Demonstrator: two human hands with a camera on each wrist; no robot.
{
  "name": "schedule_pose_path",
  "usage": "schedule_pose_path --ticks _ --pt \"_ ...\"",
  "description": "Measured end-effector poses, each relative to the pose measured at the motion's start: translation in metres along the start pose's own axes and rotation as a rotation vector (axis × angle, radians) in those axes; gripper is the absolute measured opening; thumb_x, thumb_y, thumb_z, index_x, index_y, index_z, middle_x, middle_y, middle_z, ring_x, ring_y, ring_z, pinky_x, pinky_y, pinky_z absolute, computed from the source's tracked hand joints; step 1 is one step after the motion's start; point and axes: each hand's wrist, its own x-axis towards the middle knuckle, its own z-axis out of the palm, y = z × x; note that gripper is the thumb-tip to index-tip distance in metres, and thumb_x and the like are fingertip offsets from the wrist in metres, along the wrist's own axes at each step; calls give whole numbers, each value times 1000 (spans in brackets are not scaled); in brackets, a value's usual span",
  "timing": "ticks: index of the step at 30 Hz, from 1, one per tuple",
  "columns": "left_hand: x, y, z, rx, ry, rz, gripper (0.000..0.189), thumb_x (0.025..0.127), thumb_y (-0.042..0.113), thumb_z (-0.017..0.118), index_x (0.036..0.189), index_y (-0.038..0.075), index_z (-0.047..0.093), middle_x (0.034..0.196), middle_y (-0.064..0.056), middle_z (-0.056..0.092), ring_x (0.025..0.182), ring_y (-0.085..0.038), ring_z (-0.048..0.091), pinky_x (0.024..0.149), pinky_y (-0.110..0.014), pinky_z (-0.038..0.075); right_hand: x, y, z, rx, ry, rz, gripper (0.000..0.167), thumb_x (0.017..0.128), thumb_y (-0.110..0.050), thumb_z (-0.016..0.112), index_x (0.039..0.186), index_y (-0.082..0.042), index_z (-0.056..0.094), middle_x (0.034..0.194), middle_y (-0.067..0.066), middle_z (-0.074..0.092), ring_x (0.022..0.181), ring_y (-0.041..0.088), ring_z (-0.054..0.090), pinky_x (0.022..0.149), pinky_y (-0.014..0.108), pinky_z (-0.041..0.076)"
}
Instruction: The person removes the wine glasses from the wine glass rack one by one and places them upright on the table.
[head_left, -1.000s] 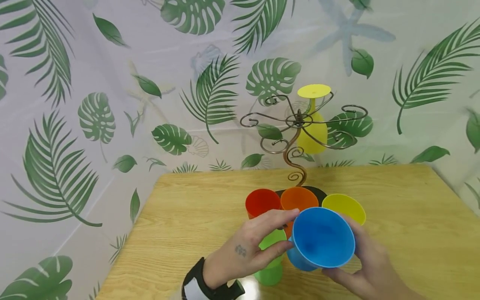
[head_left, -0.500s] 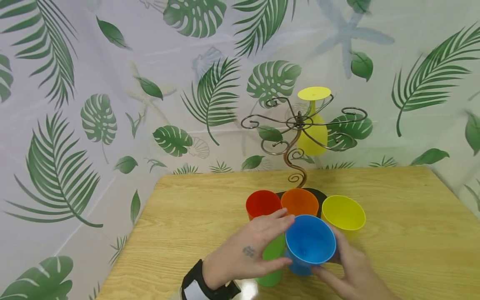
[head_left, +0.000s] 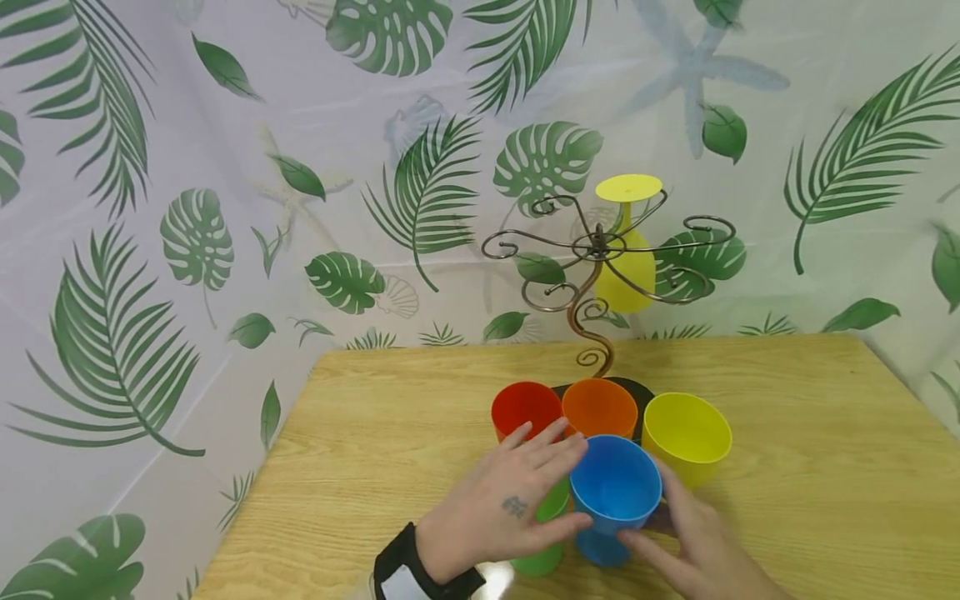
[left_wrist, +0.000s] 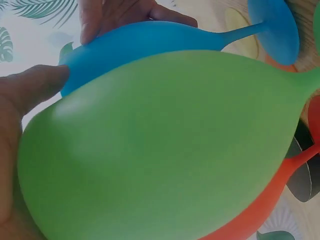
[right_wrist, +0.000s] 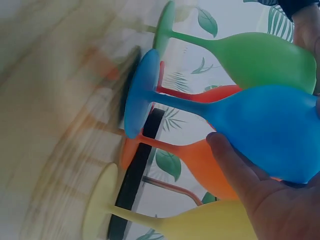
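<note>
A blue plastic wine glass (head_left: pixel 617 477) stands upright at the front of a cluster of glasses. My right hand (head_left: pixel 701 542) holds its bowl from the right, thumb in front and fingers behind. On the other side my left hand (head_left: pixel 506 504) has its fingers extended, with fingertips and thumb right at the blue rim. Under the left hand is a green wine glass (left_wrist: pixel 160 145), partly hidden in the head view. Close over the wooden table (head_left: pixel 390 400) is the blue glass's foot (right_wrist: pixel 142 95). Red (head_left: pixel 525 407), orange (head_left: pixel 600 407) and yellow (head_left: pixel 686 427) glasses stand behind.
Behind the glasses rises a metal stand (head_left: pixel 598 243) with curled arms and a dark base (head_left: pixel 641 393). From one rear arm hangs an upside-down yellow glass (head_left: pixel 628 279). A leaf-patterned sheet (head_left: pixel 450 192) covers the walls around the table.
The blue glass has come down and slightly left in my right hand, going from tilted to upright. My left hand has followed, its fingers spreading a little.
</note>
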Motion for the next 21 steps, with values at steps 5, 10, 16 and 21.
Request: schedule_pose_path --ticks 5,10,16,21 --pt "1 1 -1 2 -19 -23 69 101 54 55 155 12 44 157 -2 48 152 -23 33 121 -56 31 2 4 0 37 -34 33 76 96 -24 73 153 -4 26 144 26 52 113 36 68 82 37 63" --pt "1 1 -4 5 -10 -17 69 100 53 57 154 13 46 156 -1 49 152 -23 35 120 -56 31 3 6 0 48 -49 41 77 97 -24 72 154 -3 24 144 27 51 114 37 68 83 38 62" --pt "1 0 -4 35 -6 -7 67 101 54 57 153 14 48 154 0 51 150 -23 37 119 -57 34 3 4 1 36 -60 25 78 98 -25 71 155 -4 23 145 26 50 115 38 67 84 40 62" --pt "0 0 -3 32 13 -3 64 102 55 52 151 13 51 151 0 55 148 -24 41 118 -58 35 4 5 3 6 -56 -15 77 98 -24 70 155 -2 24 143 26 52 113 36 67 83 40 62"
